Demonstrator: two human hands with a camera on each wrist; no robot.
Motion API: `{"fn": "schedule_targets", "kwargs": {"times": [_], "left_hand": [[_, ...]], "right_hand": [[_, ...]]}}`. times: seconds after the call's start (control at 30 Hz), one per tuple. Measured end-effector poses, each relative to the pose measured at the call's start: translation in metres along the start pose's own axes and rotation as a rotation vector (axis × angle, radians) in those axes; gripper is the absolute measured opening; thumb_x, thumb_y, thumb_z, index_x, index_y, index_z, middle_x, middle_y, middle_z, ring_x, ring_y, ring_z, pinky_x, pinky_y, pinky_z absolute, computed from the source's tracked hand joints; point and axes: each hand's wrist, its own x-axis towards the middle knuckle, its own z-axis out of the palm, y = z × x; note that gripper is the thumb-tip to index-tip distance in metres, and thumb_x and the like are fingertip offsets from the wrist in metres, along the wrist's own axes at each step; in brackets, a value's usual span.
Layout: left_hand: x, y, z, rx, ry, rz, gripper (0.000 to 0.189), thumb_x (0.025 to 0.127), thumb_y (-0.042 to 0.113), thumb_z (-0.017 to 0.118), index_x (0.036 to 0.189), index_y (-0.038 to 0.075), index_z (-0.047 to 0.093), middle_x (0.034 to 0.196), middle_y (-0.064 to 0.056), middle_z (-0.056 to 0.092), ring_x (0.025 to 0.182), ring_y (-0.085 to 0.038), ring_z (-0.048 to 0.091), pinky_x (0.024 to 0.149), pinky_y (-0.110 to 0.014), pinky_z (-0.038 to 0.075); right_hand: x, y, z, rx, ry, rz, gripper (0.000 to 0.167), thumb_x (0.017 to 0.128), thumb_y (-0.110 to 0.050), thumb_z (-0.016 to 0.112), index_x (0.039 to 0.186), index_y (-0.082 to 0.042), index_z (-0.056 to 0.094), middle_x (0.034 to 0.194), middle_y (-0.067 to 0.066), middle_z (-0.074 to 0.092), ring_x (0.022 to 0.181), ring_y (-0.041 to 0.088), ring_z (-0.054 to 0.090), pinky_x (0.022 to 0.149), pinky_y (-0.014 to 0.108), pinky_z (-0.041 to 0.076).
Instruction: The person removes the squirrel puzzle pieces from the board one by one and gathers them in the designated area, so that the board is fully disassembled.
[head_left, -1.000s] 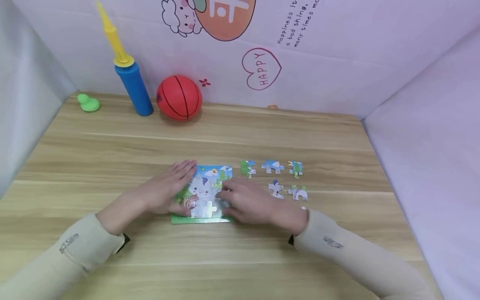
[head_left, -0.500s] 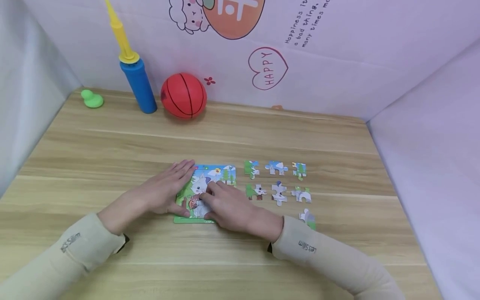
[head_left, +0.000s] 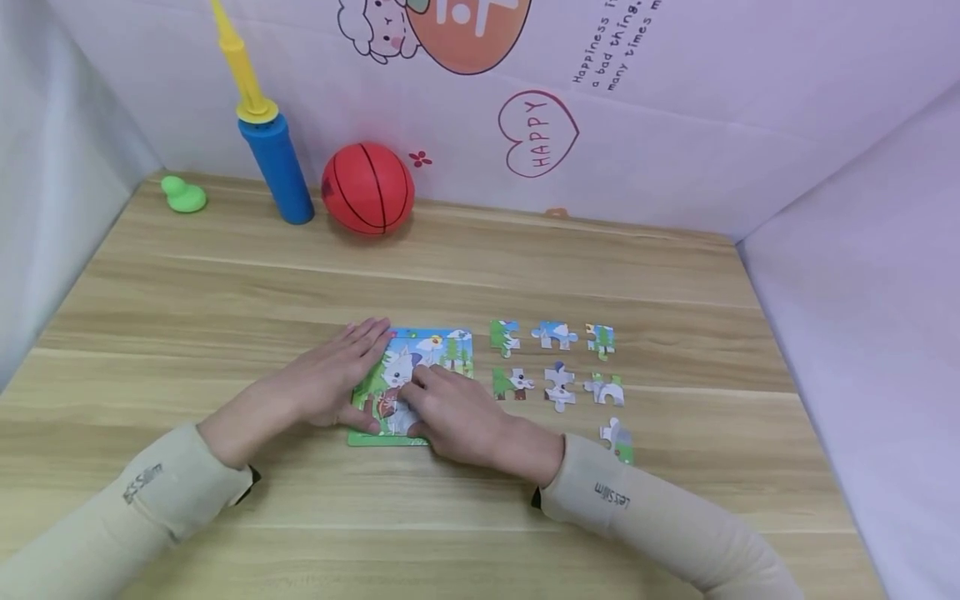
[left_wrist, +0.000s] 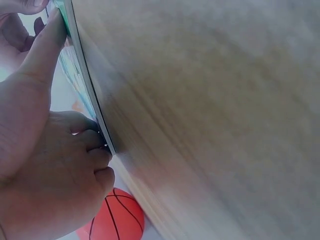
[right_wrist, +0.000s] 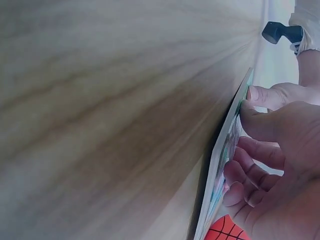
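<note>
My left hand (head_left: 330, 379) lies over the left side of a jigsaw puzzle board (head_left: 367, 441), fingers stretched toward its far edge and thumb near the bottom edge. In the left wrist view, the left hand (left_wrist: 40, 135) touches the board's rim. The fingers and thumb of my right hand (head_left: 459, 417) curl down onto a grey puzzle piece (head_left: 405, 419) in the bottom row, which they mostly cover. The right wrist view has the right hand's fingertips (right_wrist: 234, 192) against the board's face. A cartoon animal picture shows on the board between the hands.
Several loose puzzle pieces (head_left: 559, 385) lie in rows right of the board. Along the back wall stand a red toy basketball (head_left: 367, 188), a blue and yellow hand pump (head_left: 277, 171) and a small green object (head_left: 183, 194). White fabric walls surround the wooden table (head_left: 480, 517).
My right hand has moved left from the board's right side to the bottom middle, then stayed there over the last half second. The left hand has kept its place on the board.
</note>
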Motion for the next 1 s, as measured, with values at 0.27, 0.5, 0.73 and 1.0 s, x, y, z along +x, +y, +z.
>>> {"fn": "schedule_targets", "kwargs": {"times": [0.27,0.5,0.73,1.0], "left_hand": [[0.0,0.002,-0.002,-0.007,-0.004,-0.002,0.121,0.081,0.054,0.084,0.163,-0.006,0.018,0.175,-0.023,0.011,0.164,-0.043,0.011,0.134,-0.058,0.014],[-0.001,0.003,-0.002,-0.018,-0.003,-0.006,0.121,0.081,0.056,0.084,0.163,-0.005,0.019,0.174,-0.024,0.013,0.163,-0.044,0.012,0.134,-0.059,0.014],[0.0,0.002,-0.003,0.005,0.005,0.003,0.121,0.08,0.053,0.086,0.163,-0.007,0.019,0.174,-0.025,0.013,0.163,-0.045,0.012,0.134,-0.06,0.015],[0.0,0.003,-0.003,-0.001,-0.01,-0.001,0.123,0.08,0.055,0.085,0.163,-0.006,0.018,0.174,-0.025,0.01,0.163,-0.046,0.01,0.133,-0.061,0.014]], "right_hand": [[-0.001,-0.002,-0.001,0.014,0.014,0.019,0.043,0.096,-0.031,0.076,0.133,-0.011,0.068,0.122,0.002,0.064,0.11,0.015,0.06,0.096,0.028,0.058],[-0.007,-0.006,-0.002,0.025,0.077,0.01,0.039,0.099,-0.029,0.072,0.133,-0.012,0.068,0.127,0.004,0.063,0.113,0.017,0.06,0.1,0.03,0.057],[-0.015,-0.01,-0.005,0.035,0.099,-0.026,0.032,0.104,-0.016,0.061,0.136,-0.014,0.065,0.122,0.003,0.073,0.114,0.018,0.071,0.106,0.036,0.058],[-0.046,0.008,-0.015,0.14,0.238,-0.037,0.024,0.096,0.0,0.067,0.117,-0.013,0.07,0.111,0.003,0.076,0.105,0.018,0.074,0.095,0.032,0.063]]}}
